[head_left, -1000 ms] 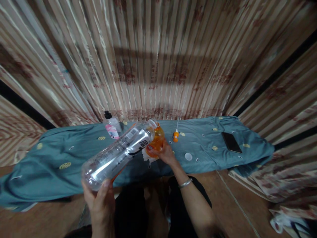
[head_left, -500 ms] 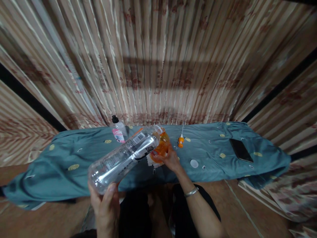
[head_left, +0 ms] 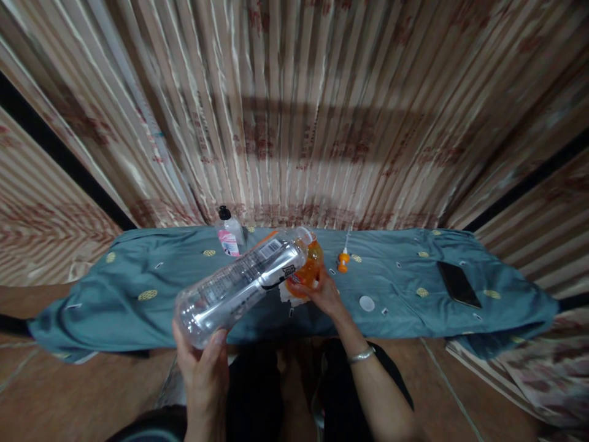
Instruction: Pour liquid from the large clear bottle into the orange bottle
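Observation:
My left hand grips the base of a large clear plastic bottle, tilted so its neck points up and right into a small orange bottle. My right hand, with a silver bracelet on the wrist, is wrapped round the orange bottle and holds it on the teal cloth. The clear bottle's mouth meets the top of the orange bottle; what passes between them I cannot make out.
On the cloth lie a small pump bottle with a pink label, an orange nozzle cap with a thin tube, a white round lid and a black phone. Striped curtains hang behind. My dark-clad knees are below.
The view has shifted, so everything sits a little more to the right and the curtain fills more of the picture. Both hands keep the same hold on the two bottles.

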Action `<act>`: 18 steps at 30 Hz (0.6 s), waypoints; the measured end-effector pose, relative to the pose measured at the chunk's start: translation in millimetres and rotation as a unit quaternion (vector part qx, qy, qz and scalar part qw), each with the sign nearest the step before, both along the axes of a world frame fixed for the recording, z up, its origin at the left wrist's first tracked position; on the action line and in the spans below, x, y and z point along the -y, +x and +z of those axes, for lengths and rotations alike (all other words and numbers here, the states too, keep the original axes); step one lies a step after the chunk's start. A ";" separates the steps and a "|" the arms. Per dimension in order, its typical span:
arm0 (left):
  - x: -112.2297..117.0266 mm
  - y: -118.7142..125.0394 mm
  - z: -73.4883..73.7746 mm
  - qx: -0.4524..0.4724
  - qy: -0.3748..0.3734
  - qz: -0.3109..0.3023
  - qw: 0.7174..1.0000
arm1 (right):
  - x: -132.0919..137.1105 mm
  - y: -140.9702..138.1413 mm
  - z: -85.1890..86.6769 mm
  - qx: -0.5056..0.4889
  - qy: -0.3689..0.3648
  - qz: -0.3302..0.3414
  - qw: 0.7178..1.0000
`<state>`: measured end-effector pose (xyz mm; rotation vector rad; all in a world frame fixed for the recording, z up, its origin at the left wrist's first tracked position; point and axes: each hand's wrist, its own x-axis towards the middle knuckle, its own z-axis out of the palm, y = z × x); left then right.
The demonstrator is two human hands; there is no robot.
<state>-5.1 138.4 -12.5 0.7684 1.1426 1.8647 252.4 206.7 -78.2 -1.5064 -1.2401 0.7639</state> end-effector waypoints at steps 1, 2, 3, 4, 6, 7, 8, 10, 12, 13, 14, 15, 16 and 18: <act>0.0 1.2 1.1 0.002 0.002 0.008 1.000 | 0.0 0.3 0.1 -0.001 0.000 0.003 1.000; 0.1 2.8 2.9 0.006 0.003 0.015 1.000 | -0.1 0.7 0.3 0.000 -0.001 0.006 1.000; 0.2 4.6 5.2 0.012 0.001 0.021 1.000 | 0.0 1.0 0.5 0.001 -0.003 0.008 1.000; 0.3 6.4 7.8 0.018 0.001 0.025 1.000 | 0.0 1.3 0.7 0.004 -0.004 0.009 1.000; 0.9 9.0 13.0 0.029 -0.001 0.028 0.999 | -0.1 1.5 0.9 0.009 -0.006 0.010 1.000; 1.3 9.7 15.2 0.031 -0.002 0.028 0.999 | -0.2 1.4 0.8 0.012 -0.005 0.011 1.000; 1.7 10.0 16.8 0.031 -0.002 0.027 0.999 | -0.3 1.3 0.7 0.013 -0.002 0.012 1.000; 2.3 9.7 18.5 0.027 -0.006 0.025 0.999 | -0.5 0.9 0.6 0.017 0.004 0.012 1.000; 2.5 9.1 19.1 0.021 -0.009 0.024 0.999 | -0.5 0.6 1.5 0.017 0.005 0.014 1.000; 2.5 9.0 19.4 0.019 -0.009 0.024 0.999 | -0.3 0.5 2.3 0.015 0.003 0.016 1.000; 2.5 9.1 19.8 0.017 -0.008 0.023 1.000 | -0.1 0.4 3.3 0.013 -0.001 0.018 1.000; 2.6 9.4 20.4 0.017 -0.006 0.023 1.000 | 0.3 0.3 4.5 0.012 -0.006 0.019 1.000; 2.7 9.8 21.2 0.018 -0.005 0.022 1.000 | 0.7 0.2 5.7 0.011 -0.010 0.019 1.000; 3.3 10.8 23.0 0.023 -0.004 0.022 0.999 | 1.3 -0.5 7.7 0.007 -0.012 0.018 1.000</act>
